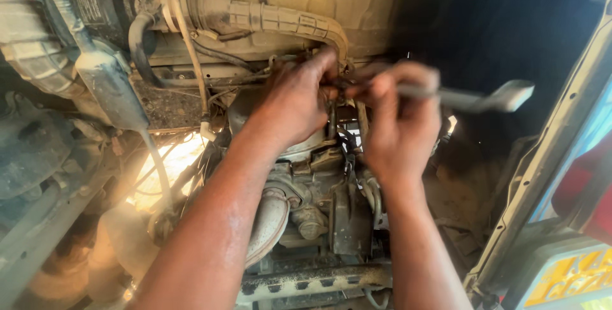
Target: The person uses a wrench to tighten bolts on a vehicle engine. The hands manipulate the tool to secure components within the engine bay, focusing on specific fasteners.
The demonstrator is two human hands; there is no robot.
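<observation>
1. Crossmember (312, 279), rusty and dust-coated, lay nearest the camera, below the engine block (319, 201).
2. Right hand (398, 122) was clenched round a metal wrench (475, 98); its handle end stuck out to the right, its working end hidden at the fitting.
3. Left hand (296, 100) pinched something at the same fitting (338, 87); what exactly, cannot tell. Fitting appeared still attached, work midway.
4. Ribbed hose (274, 17) curved above, farthest off.
</observation>
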